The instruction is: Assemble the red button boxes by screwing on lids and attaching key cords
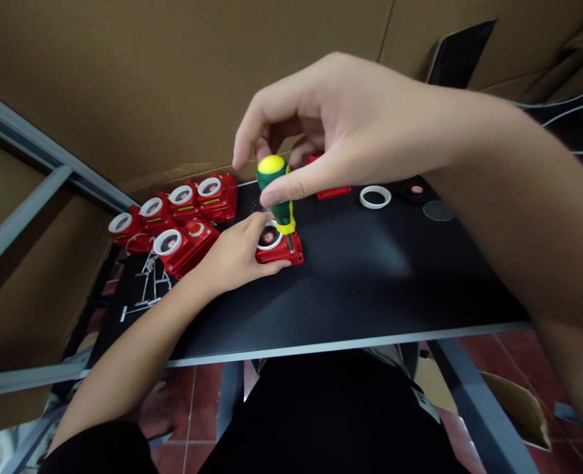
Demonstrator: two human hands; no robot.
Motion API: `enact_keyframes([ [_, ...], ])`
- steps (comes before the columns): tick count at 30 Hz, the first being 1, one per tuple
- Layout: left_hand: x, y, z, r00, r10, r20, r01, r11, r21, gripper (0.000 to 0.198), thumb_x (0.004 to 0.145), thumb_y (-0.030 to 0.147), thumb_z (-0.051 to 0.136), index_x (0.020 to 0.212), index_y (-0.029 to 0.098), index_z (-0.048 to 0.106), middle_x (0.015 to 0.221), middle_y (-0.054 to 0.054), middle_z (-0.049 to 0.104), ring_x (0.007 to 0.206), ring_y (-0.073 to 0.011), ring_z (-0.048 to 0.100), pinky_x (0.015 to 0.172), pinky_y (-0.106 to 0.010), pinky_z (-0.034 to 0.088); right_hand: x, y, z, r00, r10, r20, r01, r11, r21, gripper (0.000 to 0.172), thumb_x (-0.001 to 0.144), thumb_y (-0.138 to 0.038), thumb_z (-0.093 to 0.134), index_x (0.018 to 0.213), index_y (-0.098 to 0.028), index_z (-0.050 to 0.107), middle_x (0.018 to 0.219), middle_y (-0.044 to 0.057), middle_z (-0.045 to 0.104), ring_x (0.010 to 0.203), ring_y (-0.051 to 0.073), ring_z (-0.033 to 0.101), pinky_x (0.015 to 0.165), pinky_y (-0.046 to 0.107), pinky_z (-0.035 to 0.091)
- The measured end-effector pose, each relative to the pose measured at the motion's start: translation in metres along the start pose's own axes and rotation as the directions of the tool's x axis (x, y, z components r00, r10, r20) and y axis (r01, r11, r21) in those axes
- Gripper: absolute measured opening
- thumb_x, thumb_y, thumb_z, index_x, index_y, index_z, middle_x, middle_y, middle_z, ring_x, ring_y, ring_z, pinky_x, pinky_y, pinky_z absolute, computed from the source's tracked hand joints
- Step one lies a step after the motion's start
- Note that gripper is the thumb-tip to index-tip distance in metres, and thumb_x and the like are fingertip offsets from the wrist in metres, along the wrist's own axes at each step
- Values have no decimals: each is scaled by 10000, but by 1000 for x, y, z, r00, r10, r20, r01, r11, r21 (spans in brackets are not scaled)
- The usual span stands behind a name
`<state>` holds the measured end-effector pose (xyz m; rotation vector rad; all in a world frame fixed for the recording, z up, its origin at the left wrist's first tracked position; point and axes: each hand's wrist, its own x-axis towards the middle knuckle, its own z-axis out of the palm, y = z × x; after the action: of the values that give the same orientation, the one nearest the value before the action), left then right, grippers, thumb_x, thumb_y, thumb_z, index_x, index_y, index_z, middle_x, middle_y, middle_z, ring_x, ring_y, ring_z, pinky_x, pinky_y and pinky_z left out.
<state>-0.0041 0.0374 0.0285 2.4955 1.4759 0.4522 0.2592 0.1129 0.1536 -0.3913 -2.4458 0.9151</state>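
Observation:
My right hand [316, 131] has its thumb against a screwdriver [282, 209] with a green and yellow handle, its other fingers curled behind and above it. The screwdriver stands nearly upright, its metal tip down at the right corner of a red box [295, 253]. That box lies flat on the black table and carries a white ring around a dark round window. My left hand [242, 253] clasps the box from the left, thumb along the near side and fingers over the far side. Whether the tip sits in a screw is too small to tell.
Several red boxes with white rings [167, 242] stand at the table's left end, beside metal T-shaped rods [146, 289]. A loose white ring [375, 197], a clear disc [438, 210] and another red part [333, 192] lie farther right. Cardboard [173, 79] walls the back.

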Motion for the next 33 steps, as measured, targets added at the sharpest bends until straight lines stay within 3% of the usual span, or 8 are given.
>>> enact_keyframes([
  [7, -1, -3, 2, 999, 50, -21, -50, 999, 14, 744, 966, 550, 902, 1529, 163, 607, 1526, -190, 756, 1390, -412, 777, 1176, -493, 652, -1, 1, -4, 991, -127, 49, 128, 991, -25, 283, 1022, -130, 837, 1296, -202, 825, 1273, -39, 832, 1128, 145, 787, 945, 160, 640],
  [11, -1, -3, 2, 998, 52, -35, -51, 998, 23, 717, 958, 530, 920, 1497, 160, 625, 1487, -183, 773, 1363, -403, 790, 1165, -486, 657, -2, 1, -4, 963, -235, 131, 247, 966, -80, 421, 1027, 34, 661, 1363, -173, 807, 1293, -47, 824, 1118, 99, 778, 930, 137, 623],
  [15, -1, -3, 1, 999, 32, -34, -31, 999, 30, 711, 950, 551, 923, 1471, 163, 636, 1430, -178, 789, 1309, -410, 803, 1119, -505, 674, -1, -1, 0, 976, -141, 166, 150, 988, -40, 393, 1025, 49, 640, 1303, -175, 805, 1073, -92, 784, 1040, 108, 792, 989, 207, 639],
  [18, -1, -3, 1, 999, 27, -25, -26, 999, 34, 744, 950, 549, 930, 1506, 166, 618, 1443, -182, 787, 1309, -413, 803, 1129, -504, 669, 1, 0, 2, 971, -172, 167, 181, 983, -42, 213, 1072, -74, 759, 1243, -182, 828, 1077, -74, 767, 921, 60, 727, 860, 135, 586],
  [21, -1, -3, 1, 999, 44, -25, -44, 999, 19, 794, 959, 550, 938, 1565, 179, 584, 1501, -190, 770, 1344, -417, 795, 1149, -495, 660, 4, 4, 3, 974, -174, 144, 195, 969, -149, 106, 1081, -232, 864, 1185, -210, 871, 1015, -70, 742, 829, 49, 634, 761, 130, 523],
  [25, 0, -3, 0, 998, 56, -13, -56, 998, -2, 741, 1044, 594, 852, 1584, 173, 568, 1540, -209, 752, 1394, -426, 775, 1177, -498, 644, 6, 8, 2, 990, -117, 82, 131, 974, -184, 237, 1054, -333, 933, 1222, -177, 875, 992, -58, 748, 806, 50, 587, 705, 126, 484],
  [29, 0, -3, -1, 999, 42, 0, -42, 999, -7, 722, 1074, 611, 794, 1601, 171, 571, 1495, -188, 770, 1364, -410, 784, 1165, -496, 647, 7, 4, 2, 988, -150, 47, 153, 986, -62, 257, 971, -211, 995, 1175, -144, 855, 944, -74, 738, 833, 29, 628, 648, 48, 452],
  [33, -1, -2, -1, 1000, 23, 4, -23, 1000, -8, 707, 1067, 621, 789, 1584, 177, 601, 1489, -168, 775, 1353, -405, 786, 1162, -510, 652, 9, -6, 4, 999, -44, 29, 45, 998, -39, 277, 898, -58, 999, 1115, -133, 846, 941, -73, 773, 807, 41, 695, 649, 57, 527],
])
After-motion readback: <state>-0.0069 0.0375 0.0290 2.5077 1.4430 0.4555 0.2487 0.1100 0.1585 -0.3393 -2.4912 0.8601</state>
